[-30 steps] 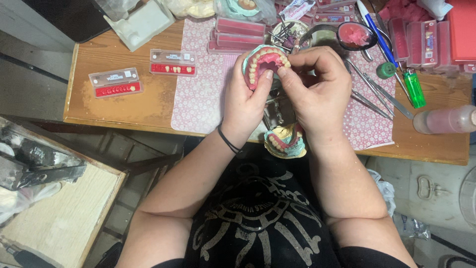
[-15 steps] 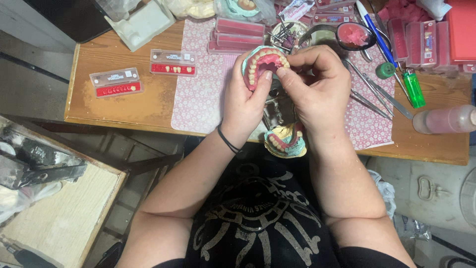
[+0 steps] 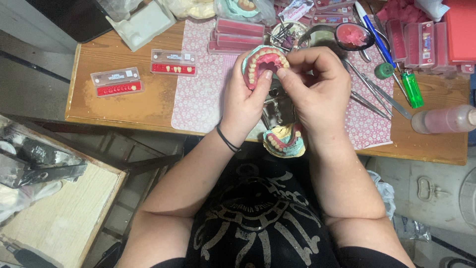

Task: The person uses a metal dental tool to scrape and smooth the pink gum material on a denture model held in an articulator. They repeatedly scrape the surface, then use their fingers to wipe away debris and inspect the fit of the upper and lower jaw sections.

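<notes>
I log, left to right: left hand (image 3: 245, 101) curled around the pale-green horseshoe dental cast with pink wax gums and cream teeth (image 3: 263, 63); right hand (image 3: 317, 87), fingertips pinched at the cast's right rim, above the wooden table (image 3: 124, 104).

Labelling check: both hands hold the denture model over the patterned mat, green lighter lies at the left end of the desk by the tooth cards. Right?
Not quite. The head view shows the green lighter at the right end of the desk, by the metal tools, not by the tooth cards. The left hand and right hand do hold the denture model over the patterned mat.
</notes>
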